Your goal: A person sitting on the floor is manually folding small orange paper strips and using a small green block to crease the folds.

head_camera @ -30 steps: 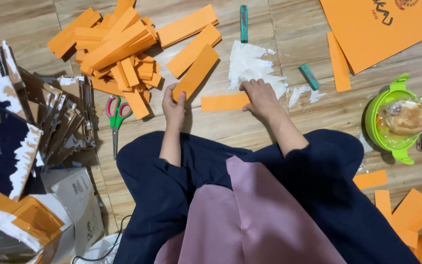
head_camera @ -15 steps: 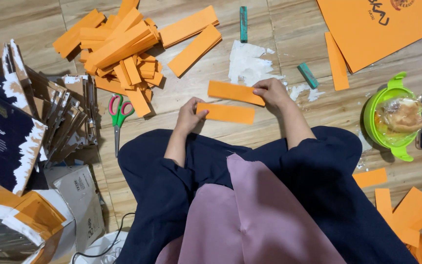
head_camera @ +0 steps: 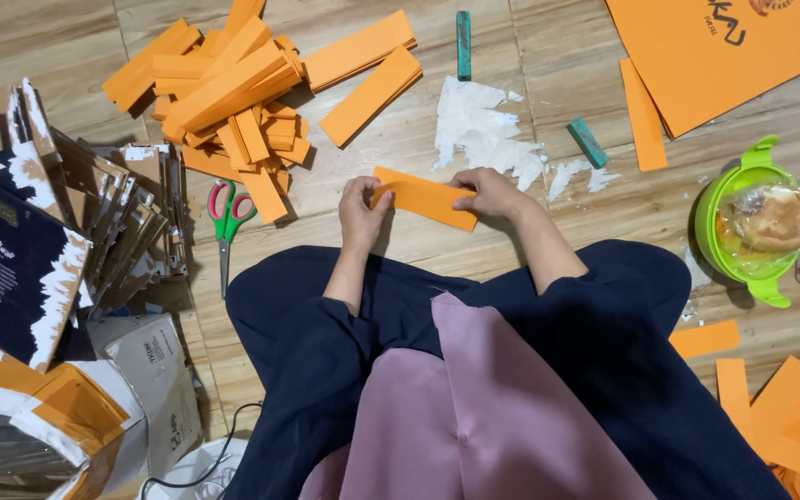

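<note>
Strip in hand, big pile cut already
Both left hand (head_camera: 361,209) and right hand (head_camera: 488,193) pinch one orange paper strip (head_camera: 424,198); cut strips (head_camera: 233,83) heap upper left, uncut orange sheet (head_camera: 729,51) waits upper right.

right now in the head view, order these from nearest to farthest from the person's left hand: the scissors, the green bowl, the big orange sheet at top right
From the left hand:
1. scissors, on the floor just to its left.
2. green bowl, across on the right, past the right hand.
3. big orange sheet, far top right corner.
</note>
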